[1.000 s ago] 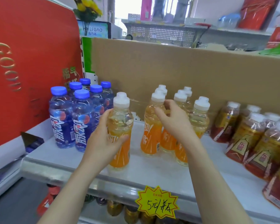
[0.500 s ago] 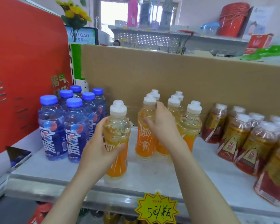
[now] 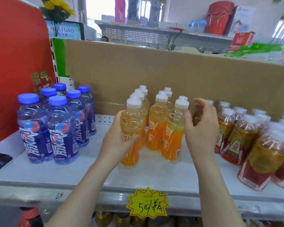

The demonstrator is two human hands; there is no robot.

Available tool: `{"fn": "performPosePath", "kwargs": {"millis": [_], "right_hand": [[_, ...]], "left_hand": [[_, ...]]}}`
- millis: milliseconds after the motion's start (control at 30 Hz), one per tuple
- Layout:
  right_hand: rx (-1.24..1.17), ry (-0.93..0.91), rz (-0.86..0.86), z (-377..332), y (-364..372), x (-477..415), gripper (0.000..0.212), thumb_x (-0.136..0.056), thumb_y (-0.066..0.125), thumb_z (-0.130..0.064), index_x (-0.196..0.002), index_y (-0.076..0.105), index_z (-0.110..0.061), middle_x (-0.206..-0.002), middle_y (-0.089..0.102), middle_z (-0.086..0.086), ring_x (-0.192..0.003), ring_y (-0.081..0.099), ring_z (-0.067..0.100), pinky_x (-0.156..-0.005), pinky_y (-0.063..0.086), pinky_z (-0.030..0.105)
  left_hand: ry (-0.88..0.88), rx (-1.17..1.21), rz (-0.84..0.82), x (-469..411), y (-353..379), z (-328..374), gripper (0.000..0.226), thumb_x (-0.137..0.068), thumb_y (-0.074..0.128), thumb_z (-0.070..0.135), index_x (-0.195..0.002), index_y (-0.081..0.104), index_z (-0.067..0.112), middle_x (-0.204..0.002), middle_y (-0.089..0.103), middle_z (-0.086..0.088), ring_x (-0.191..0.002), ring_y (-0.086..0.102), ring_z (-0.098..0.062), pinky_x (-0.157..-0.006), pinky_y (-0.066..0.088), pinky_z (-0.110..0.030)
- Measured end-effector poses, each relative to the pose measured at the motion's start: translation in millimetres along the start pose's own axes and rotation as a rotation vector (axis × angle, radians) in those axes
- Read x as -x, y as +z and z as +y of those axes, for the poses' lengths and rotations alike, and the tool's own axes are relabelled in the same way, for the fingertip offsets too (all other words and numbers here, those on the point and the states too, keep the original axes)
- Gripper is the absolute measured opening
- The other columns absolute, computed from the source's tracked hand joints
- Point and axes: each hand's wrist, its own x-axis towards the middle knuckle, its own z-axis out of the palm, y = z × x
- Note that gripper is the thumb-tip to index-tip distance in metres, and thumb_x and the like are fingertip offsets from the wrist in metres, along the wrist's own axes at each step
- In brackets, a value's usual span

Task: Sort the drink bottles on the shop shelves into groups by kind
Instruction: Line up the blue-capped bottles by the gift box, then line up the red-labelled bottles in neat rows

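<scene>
The left hand (image 3: 116, 141) has its fingers curled around the middle of an orange bottle (image 3: 132, 133) with a white cap, the thumb across the front of the label, so the grip is closed on it; the bottle's base is at the shelf (image 3: 154, 176) surface, but I cannot tell if it fully rests there. The right hand (image 3: 202, 128) is spread, fingers apart and slightly bent, its thumb close against the shoulder of another orange bottle (image 3: 175, 133); it is not clasping anything, and whether the thumb really touches is hard to judge. Behind these two, more orange bottles (image 3: 157, 122) stand in short rows toward the back edge of the shelf, all with white stylised characters on the orange label that I cannot read. Toward the left end of the shelf stand the blue bottles (image 3: 56, 125) with blue caps and large white characters on a dark blue label. Toward the right end stand the amber bottles (image 3: 241, 136) with red and gold labels, blurred. On the front edge of the shelf hangs a yellow star-shaped price tag (image 3: 147, 205), handwritten "5元/瓶". A brown cardboard panel (image 3: 170, 76) closes the back, and a sign (image 3: 63, 31) further behind reads "HALI GAO".
</scene>
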Motion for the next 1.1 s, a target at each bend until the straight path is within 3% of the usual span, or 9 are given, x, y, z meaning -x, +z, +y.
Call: {"fn": "performPosePath", "kwargs": {"millis": [133,333,467,567,700,833,967,1033,1100], "right_hand": [[0.046,0.171,-0.445,20,3,-2,0.073,-0.092,0.062,-0.057,-0.152,0.031,-0.027,-0.144,0.053,-0.004,-0.13,0.052,0.018,-0.106,0.046,0.046],[-0.011,0.212,-0.538,25,3,-1,0.07,-0.098,0.057,-0.048,-0.156,0.027,-0.023,-0.153,0.046,-0.001,-0.137,0.048,0.019,-0.111,0.041,0.042],[-0.171,0.173,-0.713,17,-3,8,0.062,-0.101,0.055,-0.041,-0.156,0.026,-0.032,-0.141,0.051,-0.019,-0.118,0.059,0.009,-0.103,0.048,0.037],[-0.311,0.15,-0.828,12,5,13,0.065,-0.1,0.052,-0.045,-0.158,0.024,-0.036,-0.148,0.045,-0.023,-0.123,0.057,0.01,-0.106,0.046,0.036],[-0.266,0.128,-0.663,4,21,19,0.066,-0.093,0.054,-0.055,-0.152,0.038,-0.031,-0.141,0.047,-0.013,-0.119,0.052,0.001,-0.095,0.045,0.026],[-0.369,0.12,-0.609,5,25,24,0.047,-0.094,0.058,-0.049,-0.136,0.048,-0.031,-0.123,0.059,-0.017,-0.113,0.059,0.006,-0.094,0.053,0.031],[-0.454,0.181,-0.559,30,20,-16,0.041,-0.1,0.05,-0.048,-0.135,0.053,-0.028,-0.122,0.065,-0.014,-0.114,0.062,0.004,-0.095,0.052,0.03],[-0.301,0.222,-0.465,44,26,-53,0.039,-0.104,0.049,-0.041,-0.139,0.052,-0.024,-0.119,0.064,-0.012,-0.116,0.061,0.012,-0.097,0.051,0.033],[-0.133,0.249,-0.548,53,41,-86,0.048,-0.104,0.049,-0.043,-0.147,0.046,-0.023,-0.13,0.061,-0.003,-0.124,0.057,0.019,-0.102,0.05,0.04]], "left_hand": [[-0.009,-0.001,0.016,-3,7,-4,0.081,-0.078,0.079,0.037,-0.139,0.026,0.047,-0.128,0.059,0.016,-0.116,0.059,-0.014,-0.097,0.049,-0.042],[-0.015,0.05,-0.003,-3,7,-4,0.086,-0.079,0.08,0.031,-0.142,0.025,0.049,-0.112,0.047,0.038,-0.107,0.052,-0.002,-0.09,0.044,-0.03],[-0.019,0.107,-0.092,2,0,-7,0.093,-0.081,0.079,0.017,-0.146,0.021,0.047,-0.11,0.042,0.045,-0.091,0.05,0.029,-0.079,0.041,-0.012],[-0.032,0.147,-0.139,4,-3,-11,0.092,-0.084,0.076,0.012,-0.146,0.019,0.05,-0.114,0.043,0.044,-0.09,0.048,0.034,-0.073,0.04,-0.004],[-0.017,0.13,-0.102,6,-4,-9,0.09,-0.083,0.077,0.017,-0.145,0.021,0.052,-0.115,0.045,0.04,-0.102,0.051,0.016,-0.081,0.045,-0.012],[-0.017,-0.02,0.015,10,-3,-7,0.092,-0.082,0.077,0.032,-0.151,0.016,0.044,-0.149,0.037,0.012,-0.13,0.047,-0.012,-0.105,0.047,-0.042],[0.171,-0.24,0.251,13,2,14,0.083,-0.086,0.07,0.04,-0.153,0.024,0.029,-0.156,0.025,0.006,-0.142,0.028,-0.012,-0.108,0.029,-0.031],[0.217,-0.285,0.319,9,7,27,0.078,-0.086,0.068,0.043,-0.151,0.029,0.027,-0.156,0.026,0.007,-0.141,0.028,-0.011,-0.107,0.028,-0.03],[0.223,-0.286,0.337,3,15,36,0.075,-0.086,0.061,0.05,-0.151,0.03,0.029,-0.155,0.026,0.009,-0.14,0.028,-0.008,-0.107,0.03,-0.032]]}}
